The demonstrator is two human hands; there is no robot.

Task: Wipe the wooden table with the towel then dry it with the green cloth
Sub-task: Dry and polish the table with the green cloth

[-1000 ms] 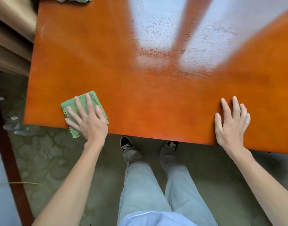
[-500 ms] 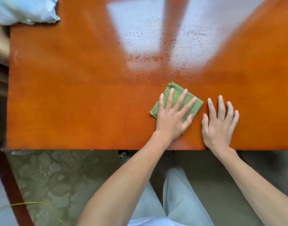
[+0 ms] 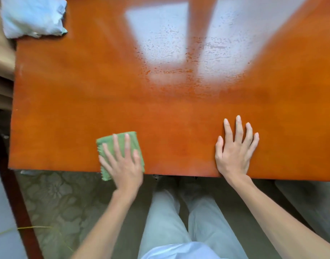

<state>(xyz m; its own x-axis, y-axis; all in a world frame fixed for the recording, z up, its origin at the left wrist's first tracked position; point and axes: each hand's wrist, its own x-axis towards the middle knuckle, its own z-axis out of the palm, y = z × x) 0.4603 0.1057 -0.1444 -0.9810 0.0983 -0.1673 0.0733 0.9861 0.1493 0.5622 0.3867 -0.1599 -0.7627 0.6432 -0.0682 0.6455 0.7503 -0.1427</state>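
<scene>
Currently your left hand (image 3: 123, 161) lies flat, fingers straight, pressing the green cloth (image 3: 121, 146) at the near edge of the wooden table (image 3: 85, 101); your right hand (image 3: 235, 148) rests flat and open nearby. Cloth looks thin, soft and light, likely to bunch: keep palm pressure spread. Towel (image 3: 32, 16) sits crumpled at the far left corner.

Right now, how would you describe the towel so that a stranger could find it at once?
Start from the orange wooden table and go to its far left corner. The towel lies crumpled there, partly over the edge. It is pale blue-white and untouched, unlike the folded green cloth under the left hand at the near edge.
</scene>
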